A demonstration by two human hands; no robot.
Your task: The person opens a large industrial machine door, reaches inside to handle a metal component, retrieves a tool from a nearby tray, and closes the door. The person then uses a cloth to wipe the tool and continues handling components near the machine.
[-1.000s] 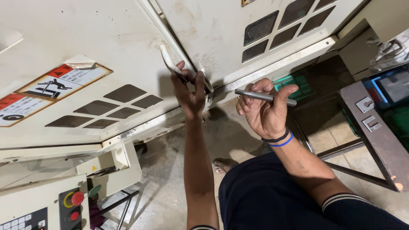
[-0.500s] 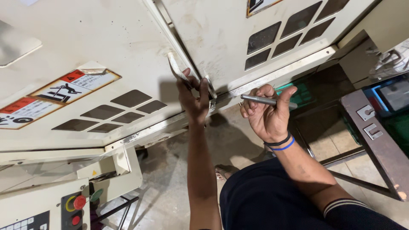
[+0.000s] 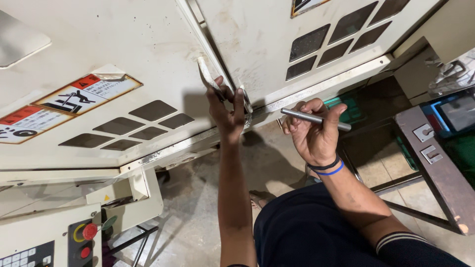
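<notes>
Two cream machine doors (image 3: 123,44) meet at a seam in front of me. My left hand (image 3: 226,110) reaches up to that seam, fingers curled on the two metal door handles (image 3: 205,74). My right hand (image 3: 312,136) is just to the right, below the right door's lower edge, closed around a short grey metal rod (image 3: 316,119) that lies across its fingers. A black and a blue band circle the right wrist.
Dark vent windows (image 3: 138,123) and a warning sticker (image 3: 86,94) sit on the left door. A control panel with a red round button (image 3: 89,231) is at the lower left. A brown metal stand (image 3: 435,158) is at the right. My dark-clothed knee (image 3: 307,232) is below.
My left hand has risen a little along the door seam to the handles. My right hand with the rod has stayed close beside it, and the view has shifted slightly.
</notes>
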